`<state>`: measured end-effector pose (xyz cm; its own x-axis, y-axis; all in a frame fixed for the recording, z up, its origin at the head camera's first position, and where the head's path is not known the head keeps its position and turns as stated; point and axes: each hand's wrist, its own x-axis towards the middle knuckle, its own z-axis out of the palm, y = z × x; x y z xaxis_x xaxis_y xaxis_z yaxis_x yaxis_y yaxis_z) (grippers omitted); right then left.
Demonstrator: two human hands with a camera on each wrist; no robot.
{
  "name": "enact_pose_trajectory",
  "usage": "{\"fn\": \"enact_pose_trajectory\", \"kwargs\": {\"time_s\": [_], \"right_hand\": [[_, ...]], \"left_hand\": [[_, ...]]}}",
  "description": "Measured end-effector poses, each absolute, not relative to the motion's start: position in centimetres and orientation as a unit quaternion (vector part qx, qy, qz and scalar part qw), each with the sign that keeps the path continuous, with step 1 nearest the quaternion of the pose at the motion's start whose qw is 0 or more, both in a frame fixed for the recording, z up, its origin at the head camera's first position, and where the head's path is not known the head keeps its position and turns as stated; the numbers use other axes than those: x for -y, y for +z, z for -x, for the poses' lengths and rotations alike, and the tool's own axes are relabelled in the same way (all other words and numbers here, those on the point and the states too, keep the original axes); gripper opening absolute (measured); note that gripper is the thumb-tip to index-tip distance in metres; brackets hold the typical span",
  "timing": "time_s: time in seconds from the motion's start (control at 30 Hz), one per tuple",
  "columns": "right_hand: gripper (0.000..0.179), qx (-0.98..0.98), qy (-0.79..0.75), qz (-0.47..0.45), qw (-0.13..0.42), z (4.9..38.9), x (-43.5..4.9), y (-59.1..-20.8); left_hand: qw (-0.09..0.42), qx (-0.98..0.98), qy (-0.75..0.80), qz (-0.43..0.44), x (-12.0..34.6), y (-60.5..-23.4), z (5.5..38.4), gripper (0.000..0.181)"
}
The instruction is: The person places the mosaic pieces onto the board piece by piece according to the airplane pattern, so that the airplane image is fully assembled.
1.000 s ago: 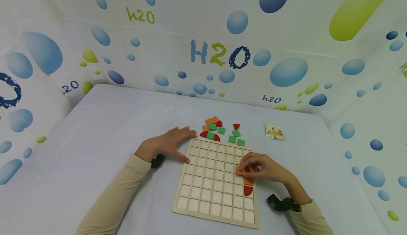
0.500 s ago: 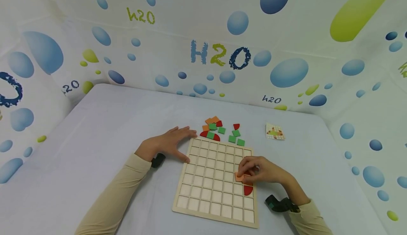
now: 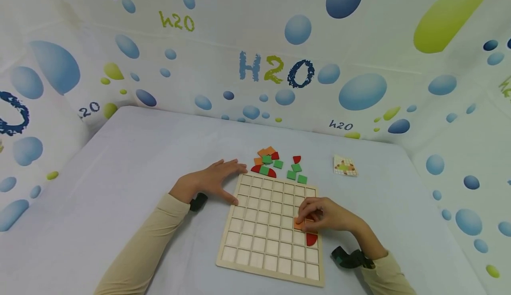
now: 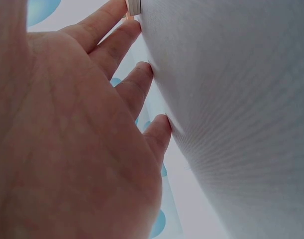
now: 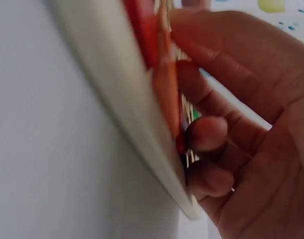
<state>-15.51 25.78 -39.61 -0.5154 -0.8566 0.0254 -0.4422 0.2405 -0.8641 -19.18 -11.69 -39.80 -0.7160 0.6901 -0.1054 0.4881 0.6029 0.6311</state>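
Observation:
A wooden grid board [image 3: 271, 274] with square cells lies in front of me on the table. My left hand [image 3: 209, 180] is spread at its upper left corner, thumb and fingertips at the frame. In the left wrist view, its fingers [image 4: 134, 89] are extended along the tablecloth. My right hand [image 3: 329, 214], fingers bent, holds an orange square tile [image 3: 297, 223] at a cell near the right side. A red quarter-circle tile [image 3: 312, 240] sits in the right column below that hand. In the right wrist view, another orange tile [image 5: 165, 94] and a red tile [image 5: 142, 30] show along the board edge.
Beyond the board lie loose tiles: orange squares [image 3: 270, 150], green squares [image 3: 292, 175] and red quarter-circles [image 3: 296, 158]. A pattern card [image 3: 345, 165] lies at the back right. A white printed curtain [image 3: 223, 37] stands behind the table.
My right hand has moved slightly down and left with the orange tile, from just above to the cell. The left hand has stayed put.

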Motion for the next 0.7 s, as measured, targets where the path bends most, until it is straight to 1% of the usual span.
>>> {"fn": "enact_pose_trajectory", "kwargs": {"time_s": [0.13, 0.23, 0.37, 0.7], "right_hand": [[0.010, -0.756, -0.439, 0.437, 0.213, 15.6, -25.6, -39.8], [0.010, -0.771, -0.435, 0.425, 0.189, 15.7, -25.6, -39.9], [0.010, -0.788, -0.433, 0.403, 0.172, 15.9, -25.4, -39.9], [0.008, -0.802, -0.408, 0.402, 0.168, 16.7, -24.7, -39.7]], "left_hand": [[0.171, -0.878, 0.294, -0.337, 11.6, -40.0, 19.2, 0.084], [0.172, -0.877, 0.295, -0.338, 11.6, -40.0, 19.2, 0.084], [0.173, -0.879, 0.294, -0.334, 11.6, -40.0, 19.2, 0.084], [0.176, -0.879, 0.291, -0.333, 11.7, -40.0, 19.2, 0.084]]}}
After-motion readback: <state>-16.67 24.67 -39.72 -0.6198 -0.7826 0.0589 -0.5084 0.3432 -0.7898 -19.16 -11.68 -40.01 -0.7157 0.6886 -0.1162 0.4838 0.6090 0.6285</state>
